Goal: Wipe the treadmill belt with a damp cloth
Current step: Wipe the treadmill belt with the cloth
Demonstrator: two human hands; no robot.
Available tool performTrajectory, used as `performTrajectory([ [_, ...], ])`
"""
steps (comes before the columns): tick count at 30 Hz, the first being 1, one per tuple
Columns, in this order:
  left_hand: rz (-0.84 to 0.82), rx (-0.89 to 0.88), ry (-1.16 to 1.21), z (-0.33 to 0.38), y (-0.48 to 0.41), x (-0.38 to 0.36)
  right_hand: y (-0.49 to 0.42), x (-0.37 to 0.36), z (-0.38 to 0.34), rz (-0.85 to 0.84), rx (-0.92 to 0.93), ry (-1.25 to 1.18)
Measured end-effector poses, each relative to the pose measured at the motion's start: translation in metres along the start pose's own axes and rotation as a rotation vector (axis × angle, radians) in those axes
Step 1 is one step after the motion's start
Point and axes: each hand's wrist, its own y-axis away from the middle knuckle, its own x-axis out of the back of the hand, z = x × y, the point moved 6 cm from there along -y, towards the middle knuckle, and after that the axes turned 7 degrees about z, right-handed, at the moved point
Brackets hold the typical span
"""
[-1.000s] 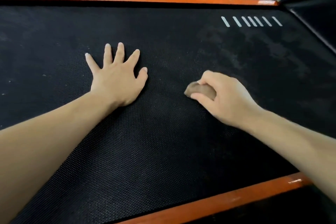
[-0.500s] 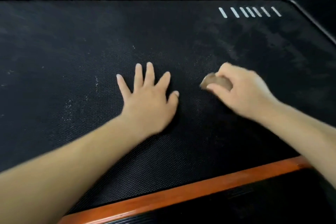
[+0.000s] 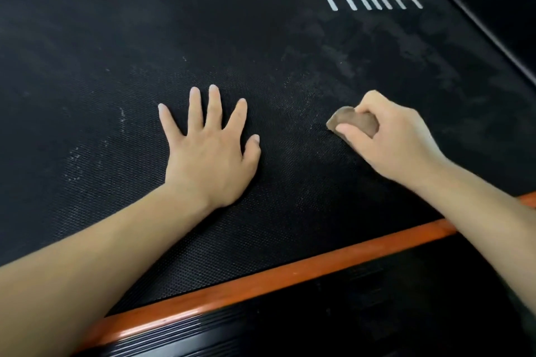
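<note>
The right hand is gripping a balled brown cloth against the treadmill belt, mid-wipe, while the left hand is pressing flat, fingers spread; pale smears, possibly dust, are calling for strokes farther out.

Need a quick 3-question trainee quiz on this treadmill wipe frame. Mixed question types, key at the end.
1. True or false: the left hand lies flat on the belt, fingers spread.
2. Which hand grips the brown cloth? A) left hand B) right hand
3. Fill in: the white stripes sit near the belt's far ___ corner.
Key: 1 true; 2 B; 3 right.
</note>
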Motion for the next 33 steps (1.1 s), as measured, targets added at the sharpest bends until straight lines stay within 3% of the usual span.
performTrajectory([
  [3, 0.001, 0.006, 0.007, 0.001, 0.001, 0.000, 0.023, 0.000, -0.014, -0.053, 0.078, -0.053],
  [7, 0.018, 0.013, 0.002, 0.002, 0.003, 0.004, 0.062, -0.006, -0.034, -0.356, 0.200, -0.270],
  [9, 0.009, 0.017, 0.000, 0.003, 0.004, 0.004, 0.047, 0.002, -0.016, -0.260, 0.209, -0.189],
  [13, -0.009, 0.025, 0.014, 0.002, 0.003, 0.003, 0.028, 0.022, 0.018, -0.034, 0.027, -0.034],
  [16, -0.006, 0.030, 0.002, 0.002, 0.003, 0.002, 0.058, 0.015, -0.004, -0.184, 0.180, -0.151],
  [19, -0.019, 0.043, 0.008, 0.002, 0.003, 0.004, 0.069, 0.008, -0.003, -0.365, 0.173, -0.270],
  [24, -0.027, 0.104, 0.062, 0.007, -0.006, 0.008, 0.018, 0.035, 0.053, 0.018, -0.042, -0.038],
  [26, -0.003, 0.079, 0.055, 0.018, -0.019, 0.007, 0.020, 0.035, 0.059, -0.006, -0.070, -0.027],
  [30, -0.017, 0.059, 0.087, 0.040, -0.049, -0.001, 0.057, 0.019, 0.032, -0.315, 0.103, -0.256],
  [33, -0.006, 0.089, 0.058, 0.043, -0.051, -0.007, 0.046, 0.021, 0.032, -0.206, 0.223, -0.156],
])
